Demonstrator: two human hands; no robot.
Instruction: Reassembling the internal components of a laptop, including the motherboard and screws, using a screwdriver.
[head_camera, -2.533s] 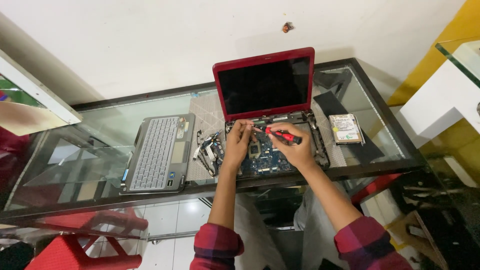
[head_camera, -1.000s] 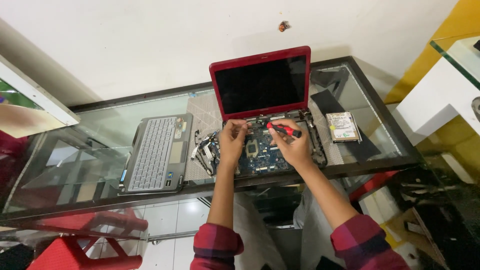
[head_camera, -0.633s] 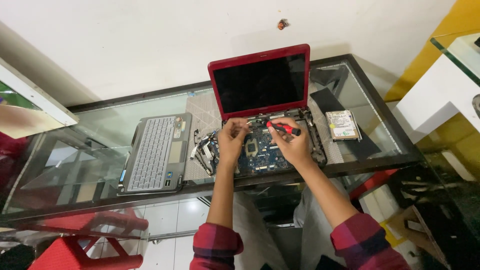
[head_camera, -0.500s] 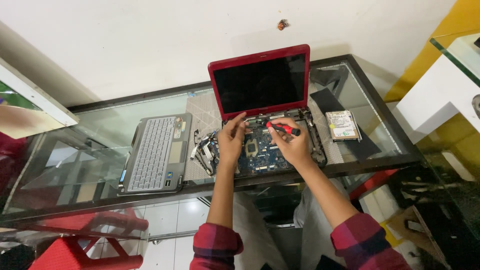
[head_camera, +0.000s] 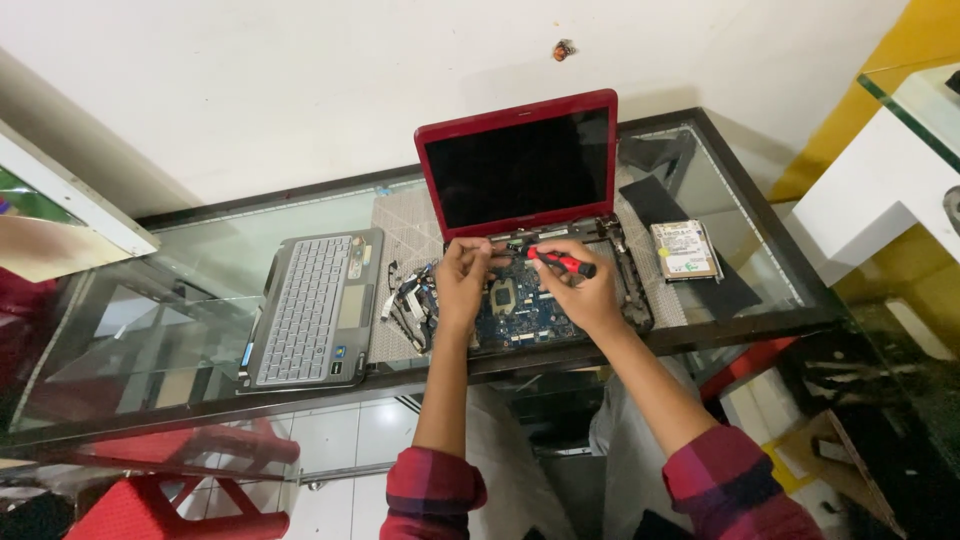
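The right hand (head_camera: 590, 292) has its grip pinched around a red-handled screwdriver (head_camera: 562, 262), which lies almost level, its tip pointing toward the left hand. The left hand (head_camera: 462, 282) sits just beside that tip, fingers curled down onto the rear edge of the opened base, near the hinge; whether those fingers pinch anything small I cannot tell from here. Both hands rest over the blue circuit board (head_camera: 520, 310), laid bare inside the base of a red laptop (head_camera: 520, 165) whose dark screen stands upright just beyond the fingertips. The laptop sits on a glass-topped desk (head_camera: 150, 330).

Close to the outer side of the left hand lies a small tangle of cables and loose parts (head_camera: 410, 300), and farther out that way the removed grey keyboard panel (head_camera: 312, 305) lies flat. Off the right hand's outer side, a bare hard drive (head_camera: 683, 249) rests on a dark mat (head_camera: 735, 290), apart from the laptop. Both forearms end in red plaid sleeves (head_camera: 735, 485).
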